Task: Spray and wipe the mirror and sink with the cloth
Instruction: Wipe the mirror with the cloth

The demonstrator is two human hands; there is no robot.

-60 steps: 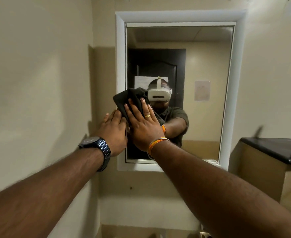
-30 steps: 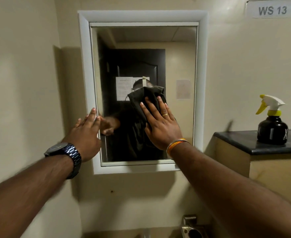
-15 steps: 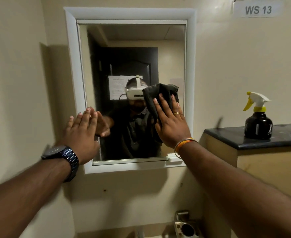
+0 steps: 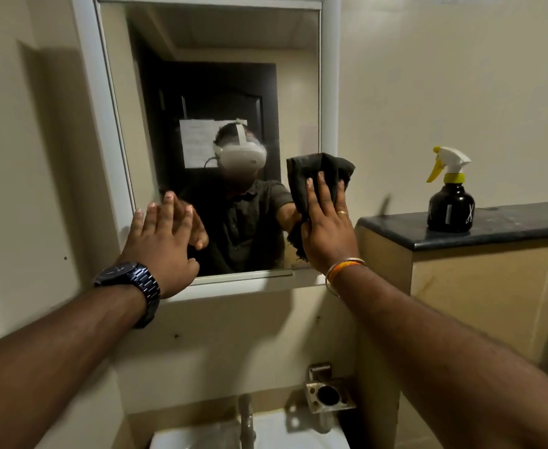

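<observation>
Mirror (image 4: pixel 201 92): right hand (image 4: pixel 326 228) flat, pressing cloth (image 4: pixel 318 171); left hand (image 4: pixel 161 241) flat, empty.

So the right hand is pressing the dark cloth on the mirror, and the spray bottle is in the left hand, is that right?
Not quite. The head view shows the spray bottle standing on the dark counter; the left hand lies flat against the mirror. The right hand does press the cloth there.

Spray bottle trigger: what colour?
Yellow trigger on a white head; the spray bottle itself is black. Head view.
</observation>
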